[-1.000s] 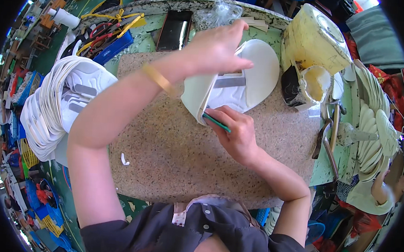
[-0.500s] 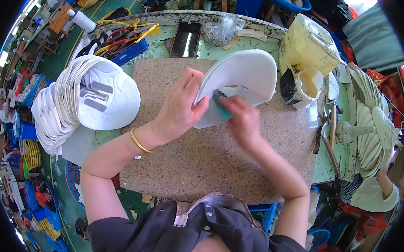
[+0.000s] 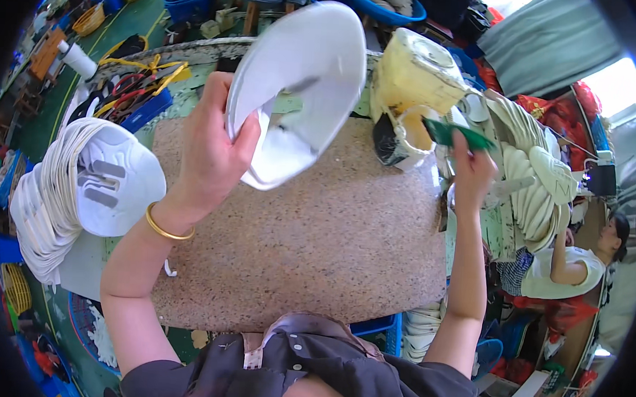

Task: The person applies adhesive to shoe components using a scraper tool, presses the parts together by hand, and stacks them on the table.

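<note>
My left hand (image 3: 216, 153) grips a white shoe sole (image 3: 298, 90) by its lower edge and holds it lifted and tilted over the far side of the speckled stone slab (image 3: 301, 248). My right hand (image 3: 470, 170) is out to the right, pinching a green-handled brush (image 3: 454, 134) beside the cut-open yellow jug (image 3: 410, 95). A gold bangle circles my left wrist.
A fanned stack of white soles (image 3: 74, 193) lies at the left. More white soles (image 3: 535, 181) pile at the right. Coloured cords and a blue tray (image 3: 136, 92) sit at the back left. Another person (image 3: 581, 262) works at the far right.
My left hand has lifted the sole up off the slab. My right hand has left the sole and swung right with the brush to the yellow jug.
</note>
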The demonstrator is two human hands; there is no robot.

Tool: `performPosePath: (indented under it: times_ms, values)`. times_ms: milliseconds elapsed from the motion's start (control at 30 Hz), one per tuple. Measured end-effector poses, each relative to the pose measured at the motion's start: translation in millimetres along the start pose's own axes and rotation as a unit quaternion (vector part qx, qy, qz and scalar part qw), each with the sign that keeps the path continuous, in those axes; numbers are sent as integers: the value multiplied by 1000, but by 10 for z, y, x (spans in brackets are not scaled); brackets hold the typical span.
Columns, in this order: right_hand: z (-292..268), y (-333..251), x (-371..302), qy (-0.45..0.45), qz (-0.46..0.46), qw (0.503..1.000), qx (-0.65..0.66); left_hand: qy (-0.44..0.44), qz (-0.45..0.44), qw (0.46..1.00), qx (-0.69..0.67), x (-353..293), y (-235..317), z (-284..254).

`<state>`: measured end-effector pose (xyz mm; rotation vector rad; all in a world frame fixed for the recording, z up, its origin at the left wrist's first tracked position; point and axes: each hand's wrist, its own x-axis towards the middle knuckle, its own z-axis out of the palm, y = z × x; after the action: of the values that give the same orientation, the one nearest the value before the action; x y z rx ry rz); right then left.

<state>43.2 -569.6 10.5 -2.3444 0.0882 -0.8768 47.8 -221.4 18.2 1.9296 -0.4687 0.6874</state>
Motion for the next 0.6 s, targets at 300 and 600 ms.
performPosePath:
  times_ms: [300,600]
  values:
    - [120,557,288,-167,215,936,221,-129,2,991,47,-91,-109,424]
    - [1344,-439,-439,-261,60,928,260,-113,30,991,59,-202,-160,294]
